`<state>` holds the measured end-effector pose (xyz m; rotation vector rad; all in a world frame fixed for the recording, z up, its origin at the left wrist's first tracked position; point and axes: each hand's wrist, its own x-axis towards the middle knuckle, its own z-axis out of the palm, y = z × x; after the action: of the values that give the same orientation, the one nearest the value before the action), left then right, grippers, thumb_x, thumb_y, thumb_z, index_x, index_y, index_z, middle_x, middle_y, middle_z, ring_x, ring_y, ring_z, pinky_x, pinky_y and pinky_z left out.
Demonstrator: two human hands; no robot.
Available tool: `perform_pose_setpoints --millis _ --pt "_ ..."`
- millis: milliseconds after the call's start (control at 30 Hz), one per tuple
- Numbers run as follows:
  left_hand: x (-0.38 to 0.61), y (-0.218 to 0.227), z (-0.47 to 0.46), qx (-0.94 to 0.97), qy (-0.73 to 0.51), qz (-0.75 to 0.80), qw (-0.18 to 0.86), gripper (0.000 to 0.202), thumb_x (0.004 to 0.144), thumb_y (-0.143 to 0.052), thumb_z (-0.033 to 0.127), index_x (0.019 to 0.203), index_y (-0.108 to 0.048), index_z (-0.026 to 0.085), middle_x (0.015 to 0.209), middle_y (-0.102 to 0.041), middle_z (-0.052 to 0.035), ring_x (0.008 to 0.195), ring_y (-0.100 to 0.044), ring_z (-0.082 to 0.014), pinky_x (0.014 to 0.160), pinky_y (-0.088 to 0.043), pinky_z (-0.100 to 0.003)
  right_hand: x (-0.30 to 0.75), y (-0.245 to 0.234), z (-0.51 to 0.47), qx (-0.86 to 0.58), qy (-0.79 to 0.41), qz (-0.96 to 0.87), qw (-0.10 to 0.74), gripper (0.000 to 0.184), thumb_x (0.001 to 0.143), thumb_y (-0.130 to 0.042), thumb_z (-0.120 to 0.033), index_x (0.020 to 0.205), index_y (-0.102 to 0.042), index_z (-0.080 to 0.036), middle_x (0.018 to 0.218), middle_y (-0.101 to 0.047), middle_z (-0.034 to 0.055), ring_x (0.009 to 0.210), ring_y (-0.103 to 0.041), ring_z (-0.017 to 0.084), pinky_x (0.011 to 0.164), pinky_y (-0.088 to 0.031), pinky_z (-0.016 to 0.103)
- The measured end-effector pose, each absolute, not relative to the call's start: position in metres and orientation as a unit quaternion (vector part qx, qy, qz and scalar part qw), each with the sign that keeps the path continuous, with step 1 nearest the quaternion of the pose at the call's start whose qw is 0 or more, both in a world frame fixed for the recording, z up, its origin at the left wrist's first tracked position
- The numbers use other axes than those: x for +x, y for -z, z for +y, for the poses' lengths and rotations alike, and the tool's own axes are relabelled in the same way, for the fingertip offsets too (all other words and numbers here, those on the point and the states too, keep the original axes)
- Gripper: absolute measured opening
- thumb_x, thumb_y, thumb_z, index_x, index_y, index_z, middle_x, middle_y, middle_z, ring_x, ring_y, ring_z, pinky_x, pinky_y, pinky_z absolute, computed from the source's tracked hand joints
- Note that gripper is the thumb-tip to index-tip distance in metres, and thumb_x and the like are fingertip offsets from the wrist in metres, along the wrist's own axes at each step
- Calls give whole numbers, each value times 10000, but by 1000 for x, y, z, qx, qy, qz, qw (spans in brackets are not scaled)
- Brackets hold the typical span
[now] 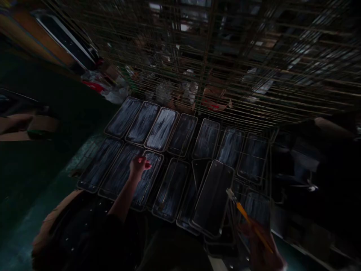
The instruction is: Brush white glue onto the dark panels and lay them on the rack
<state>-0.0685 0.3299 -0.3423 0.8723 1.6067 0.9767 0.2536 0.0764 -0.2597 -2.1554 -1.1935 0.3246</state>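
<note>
My right hand (pixel 261 241) is closed around the orange handle of a paintbrush (pixel 244 212). The bristle end points up and left, beside a plain dark rectangular tray (pixel 213 199) with rounded corners, which lies tilted over other trays. Above a tray with whitish streaks (pixel 149 177), my left hand (pixel 140 165) has its fingers curled in; nothing shows in them. I cannot tell whether it touches the tray. Two rows of similar trays lie side by side, many with whitish streaks, among them a bright one (pixel 161 129) in the far row.
A tall wire rack (pixel 205 56) rises behind the trays, with bags and cartons beyond it. A black round container (pixel 79 233) stands at lower left. Another person's arm (pixel 332 128) shows at right. At left lies a cardboard piece (pixel 42 126). The scene is dark.
</note>
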Motion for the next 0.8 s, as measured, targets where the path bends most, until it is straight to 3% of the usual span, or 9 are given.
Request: perform_pose_setpoints --millis 100,167,200,367,467,633,800 --pt "-44 351 263 386 -307 655 573 305 879 -620 363 1081 -614 134 1001 -650 -67 818 -640 -170 706 -552 -339 262 268 87 -798 -154 -475 336 262 960 -488 -358 1135 -613 -208 818 -739 22 722 -715 173 634 -547 245" --pt "-25 356 212 419 -225 631 612 283 769 -727 394 839 -641 133 703 -630 -15 565 -592 -136 520 -483 -255 267 272 94 -797 -162 -470 343 245 959 -495 -342 1127 -611 -208 817 -738 16 732 -715 170 655 -546 250" --pt "-15 358 189 477 -157 601 622 287 782 -697 429 793 -624 151 646 -606 2 517 -567 -122 492 -446 -235 269 274 97 -794 -169 -470 347 242 958 -497 -342 1126 -610 -209 819 -737 14 734 -715 170 663 -547 255" --pt "30 365 127 654 -62 612 440 253 800 -659 417 847 -577 182 749 -638 -27 660 -614 -151 578 -394 -235 280 285 100 -772 -206 -497 338 241 966 -482 -340 1145 -595 -225 832 -735 -1 742 -716 161 647 -548 253" --pt "40 367 124 655 -46 630 414 211 843 -608 386 785 -553 191 731 -640 -36 664 -623 -156 567 -365 -231 286 290 99 -763 -215 -509 335 247 969 -473 -345 1156 -588 -231 830 -734 -5 750 -716 160 658 -557 260" --pt "40 369 111 582 -83 615 525 313 872 -534 455 703 -480 197 587 -587 10 489 -574 -117 488 -368 -213 295 289 100 -749 -214 -534 329 261 976 -453 -338 1175 -579 -228 870 -737 14 780 -718 170 663 -564 274" --pt "41 375 84 390 -159 600 680 413 771 -603 580 765 -426 207 533 -555 48 414 -598 -138 374 -408 -197 306 288 115 -732 -205 -573 305 281 982 -432 -358 1173 -588 -223 907 -737 34 791 -716 169 671 -556 257"
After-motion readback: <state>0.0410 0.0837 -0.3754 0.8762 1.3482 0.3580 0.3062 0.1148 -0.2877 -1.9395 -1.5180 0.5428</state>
